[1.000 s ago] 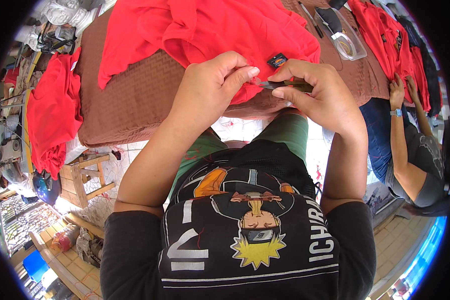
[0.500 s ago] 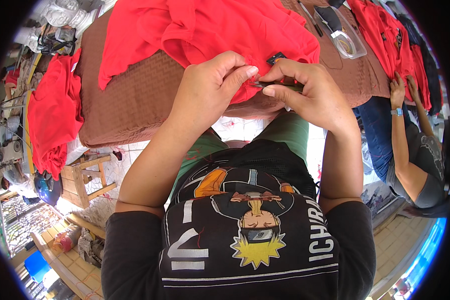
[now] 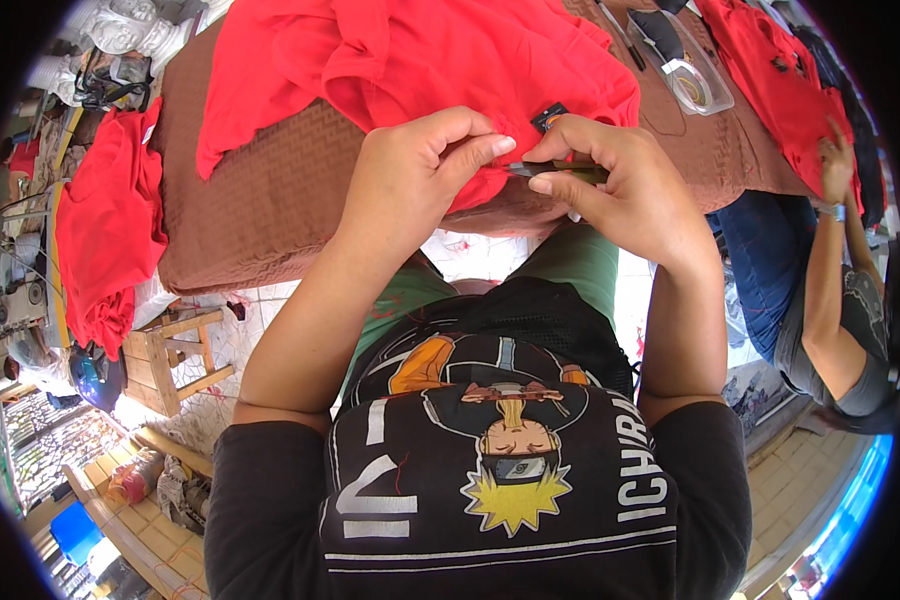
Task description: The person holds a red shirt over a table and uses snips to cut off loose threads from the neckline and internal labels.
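A red garment [image 3: 450, 60] lies bunched over the table, its near edge drawn toward me. My left hand [image 3: 425, 160] is closed, thumb against forefinger, pinching that edge of the cloth. Just to the right, my right hand [image 3: 620, 175] is closed around small thread snips [image 3: 582, 172] with a dark handle. Their pale metal tip points left, close to the left thumb and the red cloth. Whether the blades touch the cloth I cannot tell. Beside the right knuckles, a small dark tag [image 3: 548, 117] rests on the garment.
The table wears a brown textured cover [image 3: 240, 200]. At its far right stand a clear plastic box [image 3: 710, 95] and a black pen-like stick [image 3: 625, 40]. Another person's hand [image 3: 836, 165] reaches over red clothing [image 3: 760, 60]. More red cloth [image 3: 110, 220] hangs left, above a wooden stool [image 3: 160, 365].
My hands stay nearly in place, with the snips slightly shifted at the cloth edge. At the right, the other person's hand has moved up and away across the red clothing.
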### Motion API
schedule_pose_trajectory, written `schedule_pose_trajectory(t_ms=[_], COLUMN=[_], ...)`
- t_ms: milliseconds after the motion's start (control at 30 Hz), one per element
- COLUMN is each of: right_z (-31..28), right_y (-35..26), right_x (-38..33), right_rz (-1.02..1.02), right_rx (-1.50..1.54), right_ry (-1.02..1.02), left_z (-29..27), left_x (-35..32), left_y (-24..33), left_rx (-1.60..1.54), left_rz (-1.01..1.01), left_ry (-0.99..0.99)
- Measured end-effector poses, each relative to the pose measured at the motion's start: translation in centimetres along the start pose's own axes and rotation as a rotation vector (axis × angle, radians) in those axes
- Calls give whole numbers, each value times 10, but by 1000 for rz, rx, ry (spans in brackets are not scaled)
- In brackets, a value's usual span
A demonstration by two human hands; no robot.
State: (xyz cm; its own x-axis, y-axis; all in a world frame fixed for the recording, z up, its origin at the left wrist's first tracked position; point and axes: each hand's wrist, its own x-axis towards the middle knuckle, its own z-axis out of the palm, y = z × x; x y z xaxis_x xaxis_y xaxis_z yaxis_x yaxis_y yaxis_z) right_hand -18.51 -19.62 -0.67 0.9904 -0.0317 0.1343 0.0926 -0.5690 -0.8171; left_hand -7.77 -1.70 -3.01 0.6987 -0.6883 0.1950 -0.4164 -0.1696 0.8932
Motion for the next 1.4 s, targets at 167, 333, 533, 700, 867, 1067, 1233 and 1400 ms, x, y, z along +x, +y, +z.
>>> schedule_pose_trajectory(t_ms=[167, 333, 533, 700, 867, 1067, 1233, 1400], right_z=[7, 14, 21, 18, 20, 20, -2, -10], right_y=[-4, -4, -2, 0, -2, -2, 7, 9], right_x=[0, 2, 4, 3, 2, 4, 0, 0], right_rz=[-54, -102, -125, -102, -125, -160, -79, -78], right_rx=[-120, -177, -200, -233, -201, -210, -153, -124], right_ry=[70, 104, 109, 88, 134, 137, 305, 398], left_z=[-4, -7, -7, -9, -9, -18, -96, -97], left_x=[2, 1, -2, -3, -4, -5, -34, -46], left_y=[-1, 7, 5, 6, 6, 15, 54, 79], left_rx=[126, 101, 22, 11, -16, 76, 744, 802], left_rz=[133, -16, -19, -30, -27, -52, 280, 73], left_ry=[76, 35, 34, 9, 6, -182, -476, -199])
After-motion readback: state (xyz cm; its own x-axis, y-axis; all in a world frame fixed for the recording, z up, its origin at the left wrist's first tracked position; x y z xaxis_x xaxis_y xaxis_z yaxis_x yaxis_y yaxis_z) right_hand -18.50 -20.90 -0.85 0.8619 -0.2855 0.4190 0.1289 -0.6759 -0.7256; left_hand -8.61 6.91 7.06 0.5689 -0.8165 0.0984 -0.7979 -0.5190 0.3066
